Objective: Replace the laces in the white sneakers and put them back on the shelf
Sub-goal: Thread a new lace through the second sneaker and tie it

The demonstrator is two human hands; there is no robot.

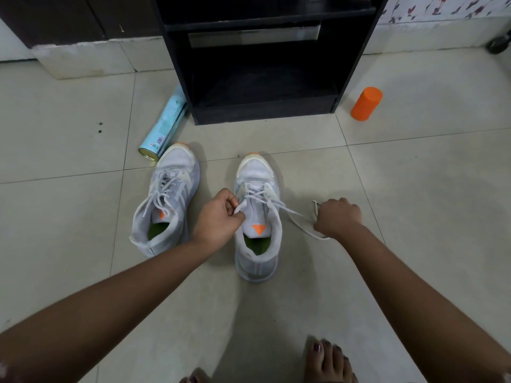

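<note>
Two white sneakers stand on the tiled floor, toes pointing at the black shelf (262,64). The left sneaker (166,200) is laced and sits untouched. The right sneaker (258,217) has a white lace (290,214) threaded through its upper eyelets. My left hand (218,214) pinches one lace end at the left side of the tongue. My right hand (338,217) grips the other lace end, pulled out to the right of the shoe, with a loop trailing on the floor.
A light blue spray can (164,125) lies on the floor beside the shelf's left foot. An orange cylinder (366,103) stands to the right of the shelf. My bare toes (329,360) show at the bottom edge.
</note>
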